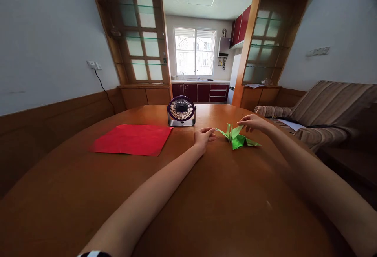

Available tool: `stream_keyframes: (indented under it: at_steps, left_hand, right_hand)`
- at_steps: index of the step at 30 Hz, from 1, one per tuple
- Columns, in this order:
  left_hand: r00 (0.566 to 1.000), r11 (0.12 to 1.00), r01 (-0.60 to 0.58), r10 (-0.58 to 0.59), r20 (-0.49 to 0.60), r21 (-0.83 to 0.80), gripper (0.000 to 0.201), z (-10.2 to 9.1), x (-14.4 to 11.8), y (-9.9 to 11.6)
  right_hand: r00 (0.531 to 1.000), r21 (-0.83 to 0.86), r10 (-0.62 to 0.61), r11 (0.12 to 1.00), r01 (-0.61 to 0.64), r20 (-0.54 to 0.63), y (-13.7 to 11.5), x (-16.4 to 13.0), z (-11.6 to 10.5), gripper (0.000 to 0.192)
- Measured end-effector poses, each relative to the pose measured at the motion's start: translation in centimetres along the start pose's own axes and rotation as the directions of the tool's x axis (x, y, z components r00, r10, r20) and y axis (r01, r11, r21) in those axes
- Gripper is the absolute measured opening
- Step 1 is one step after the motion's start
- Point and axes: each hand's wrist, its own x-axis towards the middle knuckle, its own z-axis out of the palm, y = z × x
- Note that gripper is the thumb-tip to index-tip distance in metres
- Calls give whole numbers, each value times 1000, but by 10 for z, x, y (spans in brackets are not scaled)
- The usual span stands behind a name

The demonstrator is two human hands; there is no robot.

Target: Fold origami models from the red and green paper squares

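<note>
Both hands on green paper crane [237, 139], far right: left hand [203, 136] pinching left tip, right hand [253, 123] pinching top point.

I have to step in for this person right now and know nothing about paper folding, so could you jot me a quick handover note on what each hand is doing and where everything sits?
Left hand: rests on the wooden table, fingertips pinching the thin left tip of the green paper crane.
Right hand: just above the crane, fingertips at its upper right point; whether the grip is closed there cannot be told.
The crane sits on the table between the hands, already folded into shape with wings and points showing.
A flat red paper sheet lies unfolded to the left, untouched.
A small desk fan stands behind both, near the sheet's far right corner.
</note>
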Motion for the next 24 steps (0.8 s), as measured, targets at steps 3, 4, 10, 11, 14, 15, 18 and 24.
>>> stream_keyframes:
  at_steps: [3,4,10,11,14,15,18,24]
  left_hand:
    - [999,1000,-26,27,-20,7,9,0,3,8]
    - [999,999,-40,40,-25,8,9,-1,4,12]
    - [987,987,-161,162,-16,29,6,-5,3,54]
    - [983,983,-181,181,-4,40,6,-7,1,62]
    - [971,967,-238,234,53,89,3,-19,-8,88]
    - [967,962,-251,245,70,108,2,-26,-12,96]
    - [921,872,-382,334,199,307,11,-54,-22,114]
    - [902,494,-416,327,280,763,27,-137,-34,124]
  right_hand:
    - [999,-7,-12,1000,12,-40,-2,-2,-2,30]
    - [998,-7,-23,1000,23,-54,-2,-2,-3,31]
    - [960,-31,-146,989,142,-240,-2,0,-5,27]
    - [941,-45,-179,984,174,-287,-4,0,-4,26]
    - [857,-95,-291,956,277,-425,-16,-4,-1,23]
    - [827,-110,-328,943,314,-457,-22,-8,1,22]
    - [753,-141,-419,902,408,-507,-46,-23,13,24]
    - [697,-283,-653,757,588,-297,-84,-65,67,24]
